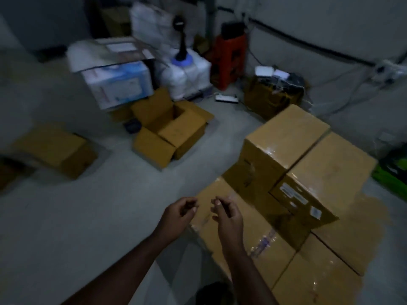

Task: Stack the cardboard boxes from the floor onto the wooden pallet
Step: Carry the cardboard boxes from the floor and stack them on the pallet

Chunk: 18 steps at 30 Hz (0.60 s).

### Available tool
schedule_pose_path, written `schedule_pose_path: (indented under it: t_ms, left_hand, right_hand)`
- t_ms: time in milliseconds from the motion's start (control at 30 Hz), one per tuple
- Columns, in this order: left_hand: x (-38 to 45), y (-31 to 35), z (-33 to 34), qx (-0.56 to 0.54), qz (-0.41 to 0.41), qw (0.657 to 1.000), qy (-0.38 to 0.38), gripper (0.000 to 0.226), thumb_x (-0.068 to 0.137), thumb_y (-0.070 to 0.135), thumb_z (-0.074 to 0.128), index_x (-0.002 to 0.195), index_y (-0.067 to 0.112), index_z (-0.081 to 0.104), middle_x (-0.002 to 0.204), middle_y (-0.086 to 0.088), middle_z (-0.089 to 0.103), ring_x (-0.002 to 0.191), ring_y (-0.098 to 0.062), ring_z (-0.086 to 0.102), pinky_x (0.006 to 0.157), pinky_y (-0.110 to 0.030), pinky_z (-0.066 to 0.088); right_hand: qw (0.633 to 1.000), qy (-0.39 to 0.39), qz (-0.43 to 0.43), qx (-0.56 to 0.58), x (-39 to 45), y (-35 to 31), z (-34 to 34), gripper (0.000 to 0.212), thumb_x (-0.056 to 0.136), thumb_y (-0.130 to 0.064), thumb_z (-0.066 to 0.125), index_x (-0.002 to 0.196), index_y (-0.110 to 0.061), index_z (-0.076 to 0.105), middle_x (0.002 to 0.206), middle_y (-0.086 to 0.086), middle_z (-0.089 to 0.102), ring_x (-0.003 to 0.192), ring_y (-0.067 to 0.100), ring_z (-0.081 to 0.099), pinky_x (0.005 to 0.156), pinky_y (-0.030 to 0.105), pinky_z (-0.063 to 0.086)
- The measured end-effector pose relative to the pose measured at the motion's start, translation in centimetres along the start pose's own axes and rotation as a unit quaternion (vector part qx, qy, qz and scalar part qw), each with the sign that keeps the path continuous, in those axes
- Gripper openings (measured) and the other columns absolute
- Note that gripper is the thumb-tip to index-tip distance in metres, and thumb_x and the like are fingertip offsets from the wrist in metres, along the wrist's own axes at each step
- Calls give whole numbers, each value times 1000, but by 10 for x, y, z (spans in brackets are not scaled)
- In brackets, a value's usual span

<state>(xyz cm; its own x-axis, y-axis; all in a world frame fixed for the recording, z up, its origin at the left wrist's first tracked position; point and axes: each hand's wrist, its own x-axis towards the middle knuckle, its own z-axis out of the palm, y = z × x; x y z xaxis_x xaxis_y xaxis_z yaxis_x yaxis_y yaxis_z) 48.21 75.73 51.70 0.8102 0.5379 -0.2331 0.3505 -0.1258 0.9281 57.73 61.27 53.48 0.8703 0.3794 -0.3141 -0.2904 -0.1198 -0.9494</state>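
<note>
Where the sealed cardboard boxes [253, 236] sit stacked at near right, a lower layer carries two upper boxes side by side: the far upper box [284, 146] and the labelled upper box [319, 183]. White shipping labels [295, 194] show on the front of the latter; their print is too blurred to read. No pallet surface is visible beneath the stack. Both hands hover above the near-left corner of the lower layer, close together, touching nothing. Left hand [178, 214]: fingers loosely curled, holding nothing. Right hand [226, 214]: fingers loosely curled, holding nothing. On the floor [110, 216] at centre far stands an open box [171, 128], flaps up. A closed box [55, 148] lies at far left. A white-and-blue carton [119, 86] sits beyond, writing illegible.
</note>
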Motion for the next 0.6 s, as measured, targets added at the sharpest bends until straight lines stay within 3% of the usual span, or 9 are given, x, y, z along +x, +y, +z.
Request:
schedule_pose_path:
  t_ms: [167,333,500,600]
  left_hand:
    - [-98,-66,-155,-61,-37,988,140,20,96,14,68,113,24,68,111,0,75,106,-14,71,99,-44,56]
    - [-218,-131,-293,-102,-68,949,289,21,86,43,67,106,37,69,103,3,77,99,-15,73,95,-42,58]
    - [-293,-174,-386,-122,-110,902,400,16,95,21,69,110,27,71,101,6,77,96,-9,72,95,-40,57]
    - [-309,-199,-427,-138,-121,882,434,17,93,21,70,109,28,72,100,5,77,97,-11,73,95,-45,57]
  right_hand:
    - [990,-125,-12,-60,-82,8,168,10,97,-28,69,104,-22,72,103,5,77,90,22,73,72,36,55]
    - [960,-266,11,-82,-174,27,323,13,103,-19,62,112,-13,69,112,7,76,95,23,73,76,32,57]
    - [930,-350,28,-113,-239,39,437,17,102,-19,64,116,-11,69,112,5,76,97,23,74,82,38,59]
    - [913,-384,41,-129,-258,50,492,18,102,-18,65,117,-10,69,111,5,77,98,25,74,81,37,59]
